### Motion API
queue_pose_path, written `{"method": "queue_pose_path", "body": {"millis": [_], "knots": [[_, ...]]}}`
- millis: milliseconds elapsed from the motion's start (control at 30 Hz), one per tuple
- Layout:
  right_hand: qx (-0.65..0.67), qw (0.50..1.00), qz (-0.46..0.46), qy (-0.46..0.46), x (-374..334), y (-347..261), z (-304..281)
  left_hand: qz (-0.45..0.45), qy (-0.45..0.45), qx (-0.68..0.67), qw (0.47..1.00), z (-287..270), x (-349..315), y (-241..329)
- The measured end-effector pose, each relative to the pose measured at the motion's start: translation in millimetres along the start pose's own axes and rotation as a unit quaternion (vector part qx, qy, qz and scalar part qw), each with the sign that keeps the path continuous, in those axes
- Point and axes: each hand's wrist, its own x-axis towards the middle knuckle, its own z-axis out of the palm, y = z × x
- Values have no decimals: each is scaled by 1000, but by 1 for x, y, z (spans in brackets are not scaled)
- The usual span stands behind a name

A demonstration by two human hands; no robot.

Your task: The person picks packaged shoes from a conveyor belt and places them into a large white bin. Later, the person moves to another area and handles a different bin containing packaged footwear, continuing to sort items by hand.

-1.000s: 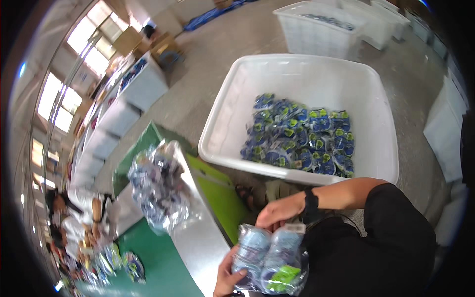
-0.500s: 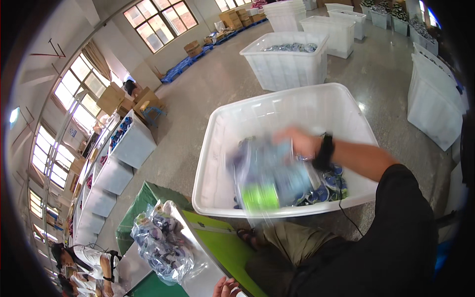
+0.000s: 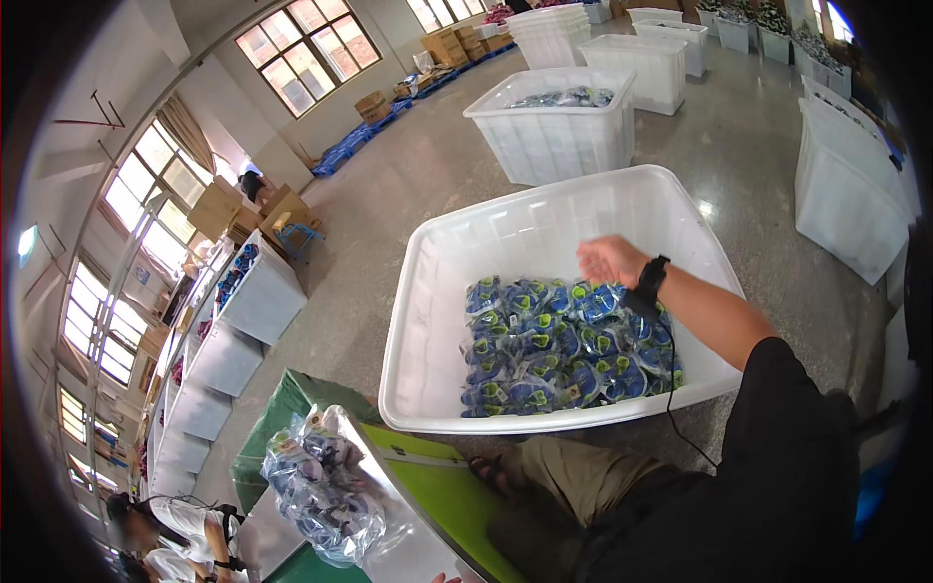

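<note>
My right hand (image 3: 610,260), with a dark band at the wrist, is over the right part of a large white plastic bin (image 3: 515,424). Its fingers are loosely apart and hold nothing. Below it, rows of clear-bagged blue and green pieces (image 3: 554,340), seemingly small shoes, cover the bin's floor. Only some fingertips of my left hand (image 3: 447,578) show at the lower edge, beside a grey table (image 3: 394,500); the rest is out of view. On that table lies a heap of clear-bagged purple and dark blue pieces (image 3: 326,491).
A lime-green panel (image 3: 437,491) edges the table, with a dark green container (image 3: 292,403) behind. Another filled white bin (image 3: 554,136) stands beyond mine, and tall ones (image 3: 846,194) at the right. Bins (image 3: 262,296) line the left, where co-workers (image 3: 180,530) sit. A cord hangs from my wrist.
The blurred clear bag with a bright green part has left my right hand, and the bin's contents now show plainly. My left hand has slid down, mostly out of view.
</note>
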Motion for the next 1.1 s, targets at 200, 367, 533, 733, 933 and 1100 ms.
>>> {"method": "queue_pose_path", "body": {"millis": [200,367,533,733,933,1100], "knots": [[-150,982,43,-105,-27,87,45,-11,31,-30,999,-22,-3,-10],[-346,908,-22,-234,-66,152,83,-52,18,-41,998,-26,-5,-28],[-484,821,-206,-222,-119,203,110,-107,90,-129,982,-16,-3,-32],[-558,763,-272,-183,-134,209,118,-102,185,-150,966,-8,-6,-34],[-535,791,-258,-150,-139,197,124,-78,141,-115,980,-22,0,-45],[-538,783,-287,-120,-148,194,139,-73,122,-99,985,-48,8,-60]]}}
